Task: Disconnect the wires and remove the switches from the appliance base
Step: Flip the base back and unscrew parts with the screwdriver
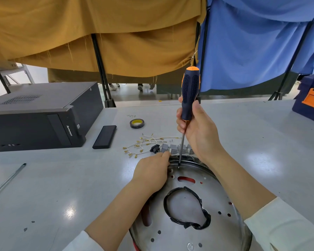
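Just right of frame centre, the appliance base (216,201) lies flat; a screwdriver (188,95) stands near-upright, tip on its far rim, right hand (198,127) wrapped round the handle. Left hand (152,171) pinches that rim beside the tip. Removed switches (176,148) and wires (145,144) lie just beyond.

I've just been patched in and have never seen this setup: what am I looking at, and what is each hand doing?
There is one picture, from a camera on the person's head, looking down at a grey table. No robot: two bare hands. The right hand grips a black-and-orange screwdriver, tip down at the far rim of a round metal appliance base. The left hand rests on that rim beside a row of grey switches. Behind lie loose wires, a tape roll and a computer case.
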A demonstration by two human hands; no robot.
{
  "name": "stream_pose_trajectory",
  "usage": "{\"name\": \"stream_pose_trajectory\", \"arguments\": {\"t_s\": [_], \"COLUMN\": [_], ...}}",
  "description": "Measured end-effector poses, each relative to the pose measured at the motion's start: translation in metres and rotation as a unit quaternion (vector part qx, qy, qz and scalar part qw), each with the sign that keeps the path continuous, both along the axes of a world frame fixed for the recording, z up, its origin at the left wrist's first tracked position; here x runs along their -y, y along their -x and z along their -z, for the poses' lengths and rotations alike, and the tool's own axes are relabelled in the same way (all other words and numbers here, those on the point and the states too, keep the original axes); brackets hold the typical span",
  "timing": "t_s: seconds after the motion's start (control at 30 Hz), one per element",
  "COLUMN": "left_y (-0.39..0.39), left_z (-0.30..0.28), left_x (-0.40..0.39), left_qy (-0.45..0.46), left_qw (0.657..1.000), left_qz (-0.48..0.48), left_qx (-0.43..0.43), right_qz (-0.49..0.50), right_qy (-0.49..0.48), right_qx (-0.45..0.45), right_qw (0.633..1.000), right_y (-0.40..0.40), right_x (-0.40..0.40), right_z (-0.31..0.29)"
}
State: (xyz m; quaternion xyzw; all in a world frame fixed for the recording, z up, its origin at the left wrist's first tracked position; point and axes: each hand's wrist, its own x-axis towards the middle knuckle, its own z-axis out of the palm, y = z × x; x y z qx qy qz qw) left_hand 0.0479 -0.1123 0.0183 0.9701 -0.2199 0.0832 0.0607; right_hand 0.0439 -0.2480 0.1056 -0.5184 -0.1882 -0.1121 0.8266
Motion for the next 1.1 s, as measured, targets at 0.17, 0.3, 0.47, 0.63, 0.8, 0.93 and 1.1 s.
{"name": "stream_pose_trajectory", "arguments": {"t_s": [0.17, 0.3, 0.47, 0.63, 0.8, 0.93, 1.1], "left_y": [0.0005, 0.0003, 0.0013, 0.0017, 0.0014, 0.0012, 0.0006], "left_z": [-0.0004, -0.0004, -0.0015, -0.0019, -0.0014, -0.0014, -0.0005], "left_x": [0.0000, 0.0000, 0.0005, 0.0010, 0.0008, 0.0011, 0.0010], "left_qy": [-0.001, 0.002, 0.005, -0.001, -0.002, -0.004, -0.008], "left_qw": [1.000, 1.000, 1.000, 1.000, 1.000, 1.000, 1.000], "left_qz": [0.000, -0.001, -0.001, -0.002, -0.005, -0.004, -0.006], "left_qx": [0.005, -0.001, 0.000, -0.002, -0.003, -0.003, 0.001], "right_qz": [0.084, 0.061, 0.018, 0.087, 0.083, 0.039, 0.071], "right_qy": [0.057, 0.043, 0.036, 0.091, 0.093, 0.051, 0.066], "right_qx": [-0.007, 0.016, 0.008, -0.004, 0.028, 0.011, -0.005], "right_qw": [0.995, 0.997, 0.999, 0.992, 0.992, 0.998, 0.995], "right_y": [-0.0019, -0.0007, -0.0017, -0.0026, -0.0002, -0.0001, -0.0032], "right_x": [0.0008, 0.0017, 0.0005, -0.0031, -0.0025, -0.0015, -0.0020], "right_z": [0.0023, 0.0037, 0.0010, 0.0040, 0.0050, 0.0033, 0.0051]}}
